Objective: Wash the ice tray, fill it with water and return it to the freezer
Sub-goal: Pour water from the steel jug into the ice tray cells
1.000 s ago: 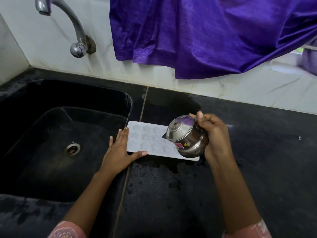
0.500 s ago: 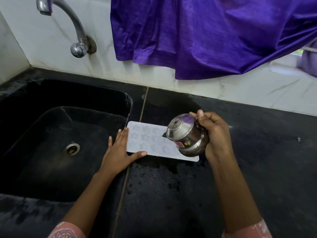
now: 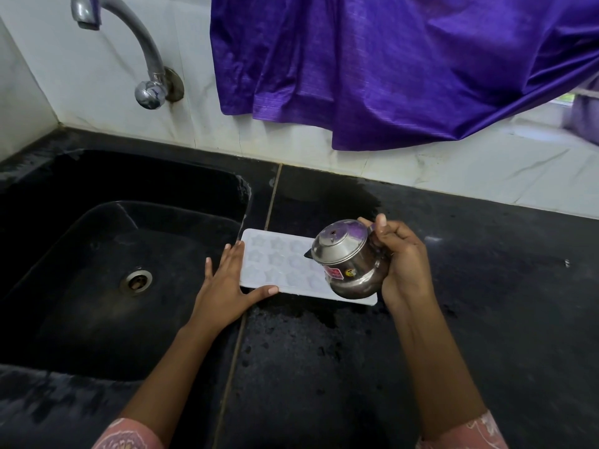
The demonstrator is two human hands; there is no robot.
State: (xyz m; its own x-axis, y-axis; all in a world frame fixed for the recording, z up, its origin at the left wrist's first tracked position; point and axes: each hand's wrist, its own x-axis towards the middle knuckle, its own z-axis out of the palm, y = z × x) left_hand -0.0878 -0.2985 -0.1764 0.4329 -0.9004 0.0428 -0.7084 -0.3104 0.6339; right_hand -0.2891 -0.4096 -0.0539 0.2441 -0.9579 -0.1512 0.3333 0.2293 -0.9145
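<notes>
No real change from half a second ago. Right hand (image 3: 402, 270) still grips small lidded steel pot (image 3: 348, 259), tilted over white star-cell ice tray (image 3: 278, 265) at frame centre; left hand (image 3: 227, 286) flat, fingers spread, steadying tray's left edge. Cell contents unclear.

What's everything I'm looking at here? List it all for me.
ice tray: one, white, flat on the countertop beside the sink
steel pot: one, silver, lidded, tilted over the tray
sink: one, black, left
drain: one, metal, sink floor
tap: one, silver, on the wall above the sink
cloth: one, purple, hanging above the countertop
countertop: one, black, wet patches
left hand: flat, open, against the tray's edge
right hand: grip closed on the pot
sleeves: two, pink patterned
</notes>
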